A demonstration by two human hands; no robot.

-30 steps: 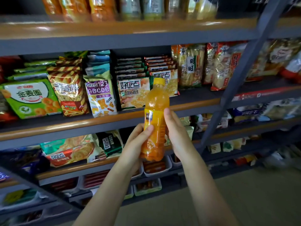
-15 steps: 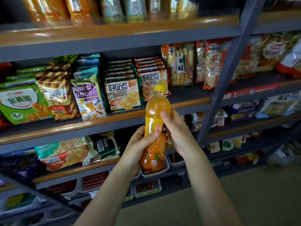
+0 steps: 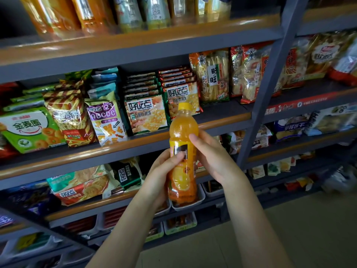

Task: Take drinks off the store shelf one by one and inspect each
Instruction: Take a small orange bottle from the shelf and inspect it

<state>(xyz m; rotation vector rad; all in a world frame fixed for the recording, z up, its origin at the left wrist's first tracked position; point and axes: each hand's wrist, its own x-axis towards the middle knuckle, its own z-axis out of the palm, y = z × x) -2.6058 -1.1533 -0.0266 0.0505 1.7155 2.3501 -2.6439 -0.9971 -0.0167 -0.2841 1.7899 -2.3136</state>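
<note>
The fingers (image 3: 195,137) of the right hand (image 3: 216,161) lie along the right side of the orange drink bottle (image 3: 182,157), the index tip pressed on the upper edge of its yellow label, while the thumb of the left hand (image 3: 160,176) presses across the front of the label from the other side and the remaining left fingers wrap behind, out of sight. Both hands thus grip the one bottle between them, holding it upright in the air in front of the shelving, clear of any shelf board. The bottle has a yellow cap (image 3: 185,106), orange liquid filling it to the neck, and a label with a dark patch near the thumb and orange slices printed lower down. Both bare forearms rise from the bottom edge of the view. Behind the bottle, the middle shelf (image 3: 116,149) carries snack bags: a green bag (image 3: 25,130) at the left, a purple-topped ABC biscuit bag (image 3: 105,120), and cracker packets (image 3: 144,115) just behind the cap. The top shelf (image 3: 135,43) holds a row of drink bottles (image 3: 125,12), blurred. A grey diagonal upright (image 3: 270,84) crosses at the right, with more packets beyond it.
</note>
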